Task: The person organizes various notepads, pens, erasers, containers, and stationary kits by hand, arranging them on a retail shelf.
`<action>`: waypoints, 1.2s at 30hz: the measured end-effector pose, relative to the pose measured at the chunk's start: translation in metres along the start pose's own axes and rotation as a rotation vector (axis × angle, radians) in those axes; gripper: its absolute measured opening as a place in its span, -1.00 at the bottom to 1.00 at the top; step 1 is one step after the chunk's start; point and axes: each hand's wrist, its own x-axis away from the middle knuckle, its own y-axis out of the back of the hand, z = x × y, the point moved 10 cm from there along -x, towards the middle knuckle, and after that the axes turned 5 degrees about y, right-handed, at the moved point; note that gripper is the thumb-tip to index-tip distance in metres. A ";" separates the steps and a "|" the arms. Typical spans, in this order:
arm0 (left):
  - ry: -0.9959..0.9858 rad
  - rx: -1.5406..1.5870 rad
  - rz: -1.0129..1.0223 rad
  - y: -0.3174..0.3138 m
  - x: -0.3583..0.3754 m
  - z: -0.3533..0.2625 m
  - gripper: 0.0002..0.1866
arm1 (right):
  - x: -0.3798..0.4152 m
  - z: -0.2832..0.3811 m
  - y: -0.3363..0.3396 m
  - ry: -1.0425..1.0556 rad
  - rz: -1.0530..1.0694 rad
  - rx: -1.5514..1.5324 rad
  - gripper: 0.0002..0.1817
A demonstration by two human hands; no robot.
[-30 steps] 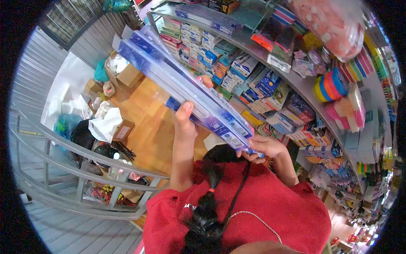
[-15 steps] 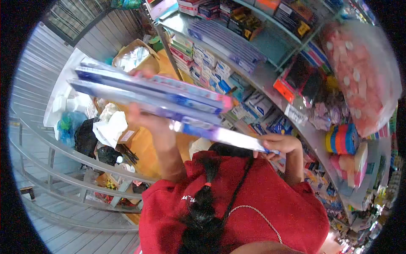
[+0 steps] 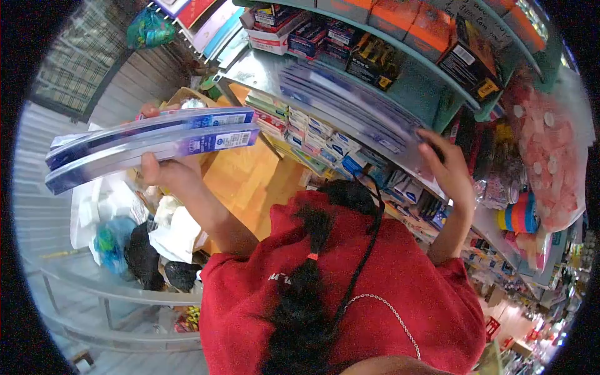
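Note:
My left hand is closed round a bundle of long slim packs, held level on the left; they are blue and clear, with barcode labels at their right ends. Its thumb presses the near side and the fingertips show over the far side. My right hand reaches to the shelf on the right, thumb and fingers apart. Its fingertips are right at the end of a stack of similar long blue packs lying flat along the shelf.
Small dark boxes and orange-black boxes stand on the upper shelf. Below the stack are rows of small white-blue boxes. A bag of pink items hangs at right. A metal railing runs along the lower left.
My right hand has moved up and right to the shelf, away from the long pack whose end it held. My left hand has shifted left with its bundle, now fewer packs.

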 end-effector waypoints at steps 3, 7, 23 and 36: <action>-0.015 -0.102 0.145 -0.005 -0.021 0.016 -0.33 | -0.031 0.030 0.001 0.311 -0.284 0.343 -0.57; -0.031 -0.173 0.262 -0.015 -0.035 0.036 -0.33 | -0.068 0.014 -0.018 0.087 -0.279 0.669 -0.58; -0.590 -1.245 1.616 -0.203 0.061 0.134 -0.30 | -0.002 0.017 0.041 0.394 -0.924 -0.335 -0.64; -0.418 -0.864 1.686 -0.210 0.075 0.185 -0.30 | -0.040 0.052 -0.031 0.375 -0.417 0.513 -0.34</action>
